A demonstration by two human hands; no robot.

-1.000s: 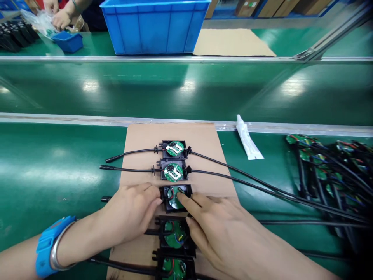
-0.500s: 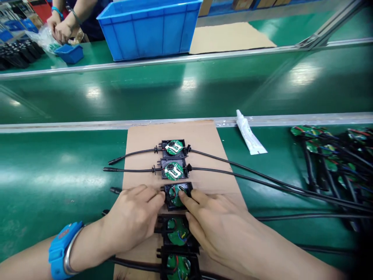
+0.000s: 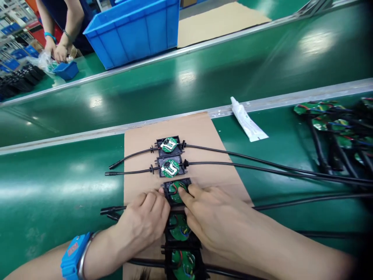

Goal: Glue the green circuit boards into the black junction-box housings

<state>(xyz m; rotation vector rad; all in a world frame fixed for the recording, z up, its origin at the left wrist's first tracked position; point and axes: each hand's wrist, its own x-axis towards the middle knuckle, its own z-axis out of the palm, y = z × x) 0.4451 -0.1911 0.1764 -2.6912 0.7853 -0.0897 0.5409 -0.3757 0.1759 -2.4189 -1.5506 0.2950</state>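
Note:
A brown cardboard sheet (image 3: pixel 198 128) carries a column of black housings, each with a round green circuit board and black cables. My left hand (image 3: pixel 144 225) grips the left side of the third housing (image 3: pixel 176 190), fingers curled. My right hand (image 3: pixel 215 219) presses its fingertips on that housing's green board and right edge. Two housings (image 3: pixel 169 144) (image 3: pixel 170 168) farther away show white paste on their boards. Two more housings (image 3: pixel 178 227) (image 3: pixel 182 264) lie nearer to me, partly under my hands.
A white tube (image 3: pixel 246 124) lies by the metal rail. A heap of cabled green boards (image 3: pixel 335 132) sits at the right. Across the green belt stand a large blue bin (image 3: pixel 136 31), cardboard, and another person's hands (image 3: pixel 58 50) over a small blue tray.
The view has tilted and shifted. My hands stay on the third housing, the left hand sliding slightly right and closer to it.

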